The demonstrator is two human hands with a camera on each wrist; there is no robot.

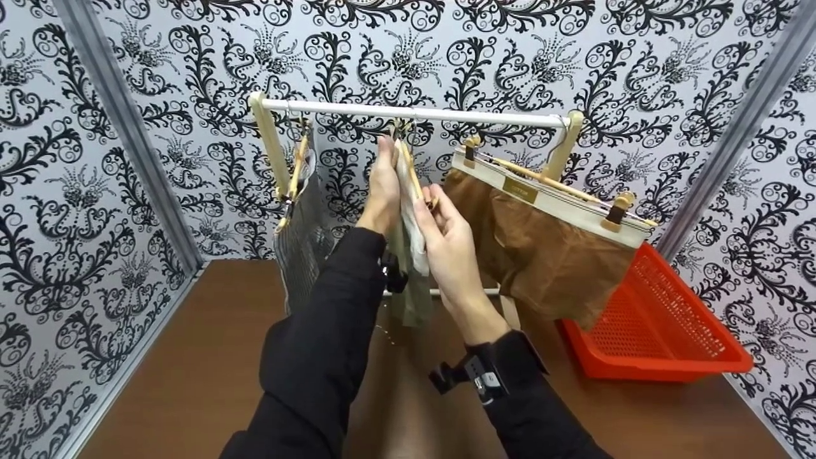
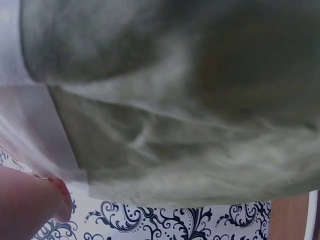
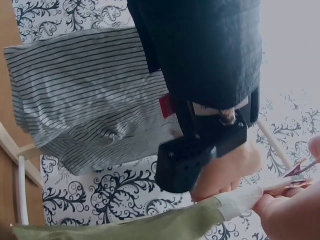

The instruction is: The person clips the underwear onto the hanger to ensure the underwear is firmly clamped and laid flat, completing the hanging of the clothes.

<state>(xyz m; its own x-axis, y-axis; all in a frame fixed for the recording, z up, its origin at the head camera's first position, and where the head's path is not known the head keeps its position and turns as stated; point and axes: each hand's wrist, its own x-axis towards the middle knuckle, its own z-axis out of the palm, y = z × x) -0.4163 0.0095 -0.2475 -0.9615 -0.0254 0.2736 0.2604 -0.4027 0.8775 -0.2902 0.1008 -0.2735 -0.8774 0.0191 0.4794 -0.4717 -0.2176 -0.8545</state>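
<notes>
A pair of green shorts [image 2: 165, 170] with a white waistband [image 3: 235, 204] hangs edge-on from the middle hanger [image 1: 409, 167]. My left hand [image 1: 381, 194] lies along the left side of the waistband, its fingers reaching up beside the hanger. From the other side, my right hand [image 1: 449, 239] pinches the clip [image 1: 431, 203] at the near end of this hanger. The shorts' cloth fills most of the left wrist view. In the right wrist view, the black left sleeve [image 3: 205, 50] and a wrist-worn camera hide part of the left hand.
White-barred rack [image 1: 408, 112] stands on the brown table [image 1: 210, 357]. Striped grey garment [image 3: 85, 85] hangs at its left end; brown shorts [image 1: 548, 242] with a white waistband hang at its right, clipped to a hanger. A red basket [image 1: 663, 368] sits at the right, partly behind them.
</notes>
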